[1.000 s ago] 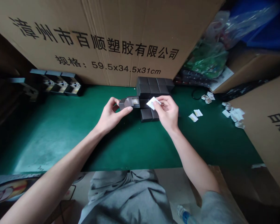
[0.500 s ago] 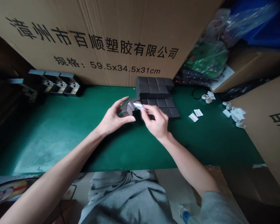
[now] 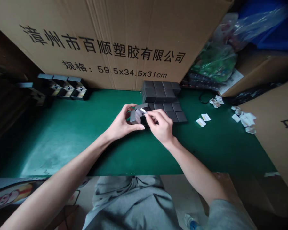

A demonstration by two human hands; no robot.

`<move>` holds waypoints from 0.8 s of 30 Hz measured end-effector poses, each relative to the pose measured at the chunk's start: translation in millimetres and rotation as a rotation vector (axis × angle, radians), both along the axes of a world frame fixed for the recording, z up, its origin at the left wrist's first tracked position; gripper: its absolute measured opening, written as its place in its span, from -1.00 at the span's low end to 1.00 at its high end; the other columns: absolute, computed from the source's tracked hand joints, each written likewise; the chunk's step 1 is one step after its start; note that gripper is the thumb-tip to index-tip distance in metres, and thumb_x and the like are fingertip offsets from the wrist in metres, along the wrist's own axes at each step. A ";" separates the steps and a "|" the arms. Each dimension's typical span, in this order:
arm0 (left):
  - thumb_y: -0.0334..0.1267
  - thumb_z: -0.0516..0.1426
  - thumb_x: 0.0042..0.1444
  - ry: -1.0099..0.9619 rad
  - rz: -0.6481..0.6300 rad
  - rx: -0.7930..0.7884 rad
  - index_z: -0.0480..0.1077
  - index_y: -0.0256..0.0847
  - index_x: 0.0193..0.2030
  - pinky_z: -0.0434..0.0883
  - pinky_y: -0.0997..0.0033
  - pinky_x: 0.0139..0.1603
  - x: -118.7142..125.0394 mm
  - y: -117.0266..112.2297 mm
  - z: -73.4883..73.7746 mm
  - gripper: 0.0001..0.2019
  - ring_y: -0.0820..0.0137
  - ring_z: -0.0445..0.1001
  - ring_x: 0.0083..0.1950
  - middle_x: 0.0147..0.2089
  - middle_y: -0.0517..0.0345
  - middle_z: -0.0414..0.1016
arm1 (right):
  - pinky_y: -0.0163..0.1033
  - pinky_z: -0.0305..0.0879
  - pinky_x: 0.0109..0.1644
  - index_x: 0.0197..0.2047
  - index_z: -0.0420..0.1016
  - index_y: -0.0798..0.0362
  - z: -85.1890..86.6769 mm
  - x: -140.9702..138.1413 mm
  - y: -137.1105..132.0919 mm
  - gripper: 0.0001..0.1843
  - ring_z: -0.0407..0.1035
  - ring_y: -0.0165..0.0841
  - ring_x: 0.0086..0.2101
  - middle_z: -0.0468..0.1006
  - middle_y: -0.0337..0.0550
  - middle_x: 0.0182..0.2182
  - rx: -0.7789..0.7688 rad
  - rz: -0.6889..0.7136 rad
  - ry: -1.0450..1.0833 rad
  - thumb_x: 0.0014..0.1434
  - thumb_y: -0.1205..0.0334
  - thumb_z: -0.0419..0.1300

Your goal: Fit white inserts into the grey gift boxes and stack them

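My left hand (image 3: 124,123) is shut around a small dark grey box (image 3: 136,114), which stands tilted with its open side up and toward my right. My right hand (image 3: 160,125) pinches a small white paper slip (image 3: 143,111) between thumb and finger and holds its tip at the box's opening. Most of the slip and the box's inside are hidden by my fingers. Just behind my right hand lies a flat layer of matching dark boxes (image 3: 169,110) on the green table mat (image 3: 62,147), with a taller block of them (image 3: 158,92) behind it.
Several open boxes (image 3: 64,88) stand in a row at the back left. Paper slips (image 3: 203,119) and scraps (image 3: 244,119) lie on the mat to the right. A printed cardboard carton (image 3: 103,41) forms the back wall, another (image 3: 271,127) stands right, and plastic bags (image 3: 216,60) fill the corner.
The white slip has moved left from above the boxes into the opening of the dark box. My left hand has turned the box and brought it closer to my right hand.
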State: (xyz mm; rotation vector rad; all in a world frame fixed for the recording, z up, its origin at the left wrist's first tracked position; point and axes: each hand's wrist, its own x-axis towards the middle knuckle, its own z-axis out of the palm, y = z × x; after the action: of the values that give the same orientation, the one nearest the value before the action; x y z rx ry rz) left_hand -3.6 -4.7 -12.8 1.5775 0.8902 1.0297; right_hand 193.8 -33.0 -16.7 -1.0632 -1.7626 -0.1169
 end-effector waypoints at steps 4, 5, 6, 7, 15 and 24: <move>0.08 0.53 -0.18 -0.002 0.004 -0.005 0.25 -0.07 0.20 0.56 0.37 -0.16 0.5 -0.5 1.1 -0.13 0.31 0.51 -0.05 0.07 0.06 0.36 | -0.35 0.55 -0.27 -0.11 0.66 0.06 1.3 1.2 0.8 -0.88 0.58 -0.46 -0.37 0.70 -0.13 -0.25 0.030 0.016 -0.029 0.41 0.28 0.27; 0.08 0.53 -0.17 -0.004 0.008 -0.008 0.25 -0.06 0.21 0.56 0.38 -0.18 0.6 -0.6 1.1 -0.14 0.30 0.51 -0.05 0.06 0.06 0.36 | -0.35 0.56 -0.26 -0.11 0.66 0.06 1.3 1.4 1.0 -0.88 0.59 -0.45 -0.36 0.71 -0.13 -0.25 0.032 0.018 -0.031 0.41 0.28 0.27; 0.07 0.53 -0.17 -0.007 0.012 -0.009 0.25 -0.06 0.20 0.56 0.39 -0.20 0.7 -0.6 0.9 -0.14 0.30 0.51 -0.05 0.05 0.06 0.37 | -0.34 0.57 -0.25 -0.11 0.66 0.05 1.1 1.7 1.2 -0.88 0.59 -0.45 -0.36 0.71 -0.12 -0.24 0.033 0.021 -0.029 0.41 0.28 0.27; 0.06 0.53 -0.17 -0.011 0.014 -0.010 0.26 -0.06 0.20 0.55 0.40 -0.21 0.8 -0.6 0.7 -0.15 0.29 0.51 -0.05 0.05 0.06 0.37 | -0.33 0.57 -0.25 -0.10 0.67 0.05 0.7 1.9 1.5 -0.88 0.60 -0.44 -0.36 0.71 -0.12 -0.24 0.035 0.027 -0.026 0.40 0.28 0.27; 0.06 0.53 -0.15 0.024 0.002 -0.004 0.28 -0.05 0.24 0.58 0.34 -0.18 0.3 -1.4 1.7 -0.15 0.26 0.54 -0.03 0.12 -0.01 0.40 | -0.31 0.58 -0.27 0.04 0.63 -0.01 -4.8 3.1 2.8 -0.82 0.57 -0.45 -0.39 0.70 -0.17 -0.26 -0.024 -0.003 -0.009 0.43 0.21 0.24; 0.02 0.52 -0.13 0.036 -0.010 -0.009 0.25 -0.06 0.22 0.58 0.31 -0.10 0.9 -2.9 2.3 -0.17 0.29 0.52 -0.02 0.13 0.01 0.37 | -0.23 0.56 -0.15 -0.15 0.64 0.04 4.2 1.4 2.5 -0.92 0.57 -0.36 -0.30 0.69 -0.14 -0.31 0.100 0.045 -0.001 0.37 0.36 0.30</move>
State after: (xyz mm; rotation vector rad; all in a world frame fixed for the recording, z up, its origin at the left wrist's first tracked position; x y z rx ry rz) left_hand -2.8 -7.6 -10.5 1.5953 0.9095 0.9920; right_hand 195.2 -30.5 -12.5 -0.9514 -1.7619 -0.1763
